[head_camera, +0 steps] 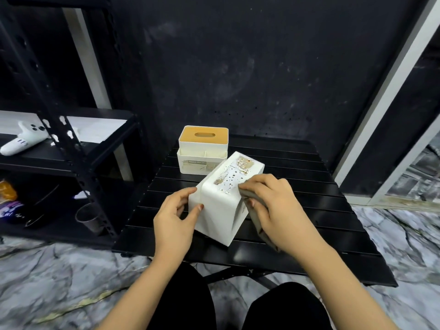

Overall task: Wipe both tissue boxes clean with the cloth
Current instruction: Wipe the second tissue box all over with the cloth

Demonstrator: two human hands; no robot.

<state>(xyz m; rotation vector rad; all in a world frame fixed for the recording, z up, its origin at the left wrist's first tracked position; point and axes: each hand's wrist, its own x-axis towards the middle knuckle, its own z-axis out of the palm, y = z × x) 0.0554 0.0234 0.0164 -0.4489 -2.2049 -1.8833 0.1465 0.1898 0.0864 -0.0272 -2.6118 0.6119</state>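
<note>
We've got the plain white plastic tissue box [222, 201] tipped on its side on the black slatted table [309, 210]. Our left hand [175, 219] grips its left end, fingers curled around the edge. Our right hand [271, 206] clutches the grey cloth [258, 221] against its right side. The second white tissue box with a tan lid [202, 148] sits just behind.

Two tissue boxes [223, 198] [203, 150], one cloth [256, 210], two hands [175, 216] [273, 207]
</note>
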